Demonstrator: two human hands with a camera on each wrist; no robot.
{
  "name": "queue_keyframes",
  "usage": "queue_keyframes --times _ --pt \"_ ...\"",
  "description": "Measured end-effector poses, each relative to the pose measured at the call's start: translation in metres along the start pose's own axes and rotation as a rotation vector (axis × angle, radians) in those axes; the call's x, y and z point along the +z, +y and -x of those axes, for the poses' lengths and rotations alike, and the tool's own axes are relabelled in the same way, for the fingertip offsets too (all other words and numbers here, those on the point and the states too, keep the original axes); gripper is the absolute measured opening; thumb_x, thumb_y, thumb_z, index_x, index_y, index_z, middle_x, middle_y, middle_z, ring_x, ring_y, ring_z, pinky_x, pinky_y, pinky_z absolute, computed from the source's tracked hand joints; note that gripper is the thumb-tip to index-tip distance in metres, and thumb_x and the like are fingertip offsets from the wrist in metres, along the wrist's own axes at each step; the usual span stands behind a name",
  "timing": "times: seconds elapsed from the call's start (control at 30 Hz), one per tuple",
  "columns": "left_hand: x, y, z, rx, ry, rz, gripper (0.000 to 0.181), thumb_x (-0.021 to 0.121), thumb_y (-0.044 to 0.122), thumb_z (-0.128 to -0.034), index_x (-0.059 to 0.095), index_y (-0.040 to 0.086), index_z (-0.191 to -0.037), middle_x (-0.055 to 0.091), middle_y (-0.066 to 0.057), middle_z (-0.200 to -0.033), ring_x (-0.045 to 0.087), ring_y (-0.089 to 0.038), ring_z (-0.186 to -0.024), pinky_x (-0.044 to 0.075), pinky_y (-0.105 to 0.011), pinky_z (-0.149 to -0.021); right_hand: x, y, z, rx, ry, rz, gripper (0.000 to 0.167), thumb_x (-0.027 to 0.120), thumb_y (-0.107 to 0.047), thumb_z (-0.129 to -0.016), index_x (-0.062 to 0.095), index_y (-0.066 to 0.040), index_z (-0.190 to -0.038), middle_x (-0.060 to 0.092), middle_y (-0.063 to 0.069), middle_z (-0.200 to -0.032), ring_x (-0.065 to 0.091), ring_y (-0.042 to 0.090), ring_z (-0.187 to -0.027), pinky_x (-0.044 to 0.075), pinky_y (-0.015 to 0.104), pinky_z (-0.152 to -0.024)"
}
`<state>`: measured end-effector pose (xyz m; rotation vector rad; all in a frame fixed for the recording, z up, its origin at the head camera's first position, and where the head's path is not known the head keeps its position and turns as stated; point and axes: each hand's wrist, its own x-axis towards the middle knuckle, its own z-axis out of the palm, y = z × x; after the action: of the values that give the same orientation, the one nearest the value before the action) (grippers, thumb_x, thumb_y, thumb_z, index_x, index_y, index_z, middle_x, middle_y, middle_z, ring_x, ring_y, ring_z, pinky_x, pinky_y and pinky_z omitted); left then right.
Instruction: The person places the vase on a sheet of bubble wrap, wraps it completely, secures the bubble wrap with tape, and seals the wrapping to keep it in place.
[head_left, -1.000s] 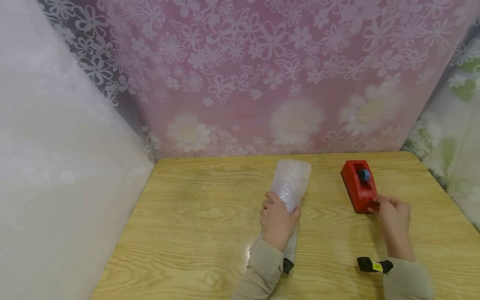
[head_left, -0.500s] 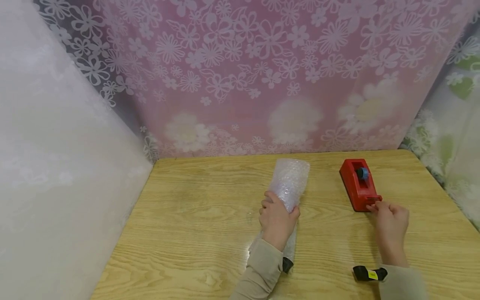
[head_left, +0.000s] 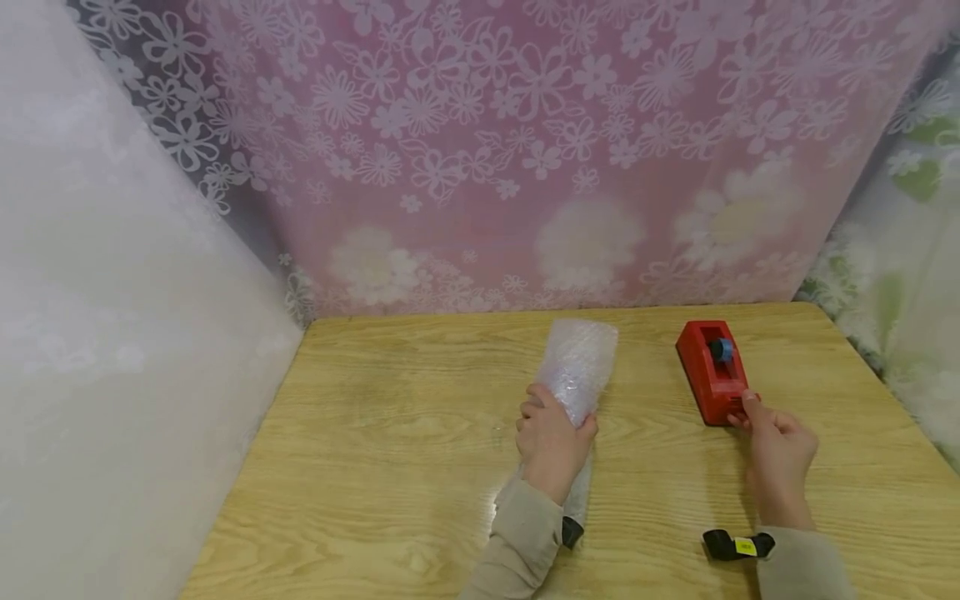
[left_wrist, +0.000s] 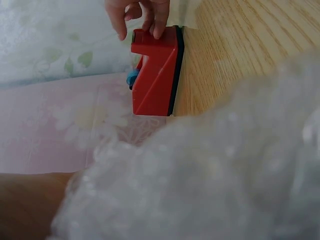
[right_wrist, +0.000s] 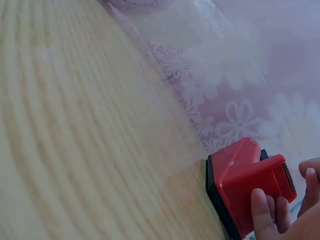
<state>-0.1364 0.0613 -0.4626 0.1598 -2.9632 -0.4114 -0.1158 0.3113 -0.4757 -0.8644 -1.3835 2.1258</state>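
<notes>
My left hand [head_left: 553,442] grips a roll of bubble wrap [head_left: 581,358] lying on the table; what is inside it, if anything, is hidden. The wrap also fills the lower part of the left wrist view as a blurred clear mass [left_wrist: 200,185]. To the right stands a red tape dispenser [head_left: 708,371] with a black base and a small blue tape roll [left_wrist: 132,77]. My right hand [head_left: 782,450] is at its near end. In the right wrist view, several fingers [right_wrist: 261,210] touch its front face below the toothed cutter [right_wrist: 289,179]. The thumb side is apart from them.
The wooden table [head_left: 360,467] reaches back to a pink flowered curtain [head_left: 465,167]. A white sheet [head_left: 135,333] hangs at the left and a green-and-white curtain [head_left: 892,292] at the right. A black strap with a yellow label [head_left: 738,546] is at my right wrist.
My right hand has shifted slightly at the dispenser's front, its thumb side now over the cutter end. The left hand stays on the bubble wrap.
</notes>
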Motion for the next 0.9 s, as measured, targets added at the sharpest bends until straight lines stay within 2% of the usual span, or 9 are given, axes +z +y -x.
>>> queue_keyframes --times 0.1,0.23,0.37,0.53,0.9 --pt "0.0 -0.001 0.0 -0.002 0.0 0.004 0.094 0.066 0.066 -0.0816 0.04 -0.005 -0.137 0.059 -0.019 -0.094 0.063 -0.029 -0.072 0.051 -0.035 -0.053 -0.001 -0.001 0.001 0.024 0.003 -0.039 0.039 0.074 -0.01 -0.088 0.053 0.009 -0.062 0.058 0.002 -0.089 0.065 0.011 -0.078 0.056 0.022 -0.068" --pt "-0.001 -0.001 -0.001 0.008 0.002 0.008 0.093 0.065 0.066 -0.0827 0.04 -0.005 -0.137 0.059 -0.019 -0.094 0.063 -0.03 -0.072 0.052 -0.035 -0.054 -0.002 0.0 0.002 0.01 0.001 -0.042 0.036 0.074 -0.01 -0.088 0.054 0.008 -0.064 0.059 0.002 -0.091 0.066 0.011 -0.078 0.056 0.021 -0.07" --pt "-0.001 -0.001 0.0 0.01 0.013 0.006 0.093 0.066 0.066 -0.0818 0.041 -0.006 -0.135 0.058 -0.018 -0.092 0.063 -0.029 -0.071 0.051 -0.035 -0.054 -0.003 0.007 0.002 -0.021 0.008 -0.057 0.037 0.078 -0.009 -0.085 0.055 0.01 -0.062 0.063 0.003 -0.083 0.065 0.014 -0.069 0.056 0.022 -0.064" --pt "0.0 -0.001 0.0 0.007 0.015 0.001 0.093 0.066 0.066 -0.0817 0.041 -0.006 -0.136 0.058 -0.018 -0.091 0.063 -0.029 -0.071 0.051 -0.036 -0.054 -0.004 0.014 0.0 -0.031 0.002 -0.151 0.041 0.08 -0.009 -0.082 0.051 0.011 -0.061 0.069 0.009 -0.078 0.068 0.019 -0.065 0.058 0.028 -0.061" --pt "0.001 -0.001 0.0 0.005 0.005 0.009 0.092 0.066 0.065 -0.0821 0.041 -0.005 -0.135 0.058 -0.018 -0.092 0.063 -0.03 -0.071 0.052 -0.036 -0.055 -0.001 0.027 -0.006 -0.226 -0.039 -0.189 0.044 0.072 0.0 -0.087 0.043 0.012 -0.057 0.068 0.014 -0.069 0.068 0.019 -0.062 0.058 0.027 -0.064"
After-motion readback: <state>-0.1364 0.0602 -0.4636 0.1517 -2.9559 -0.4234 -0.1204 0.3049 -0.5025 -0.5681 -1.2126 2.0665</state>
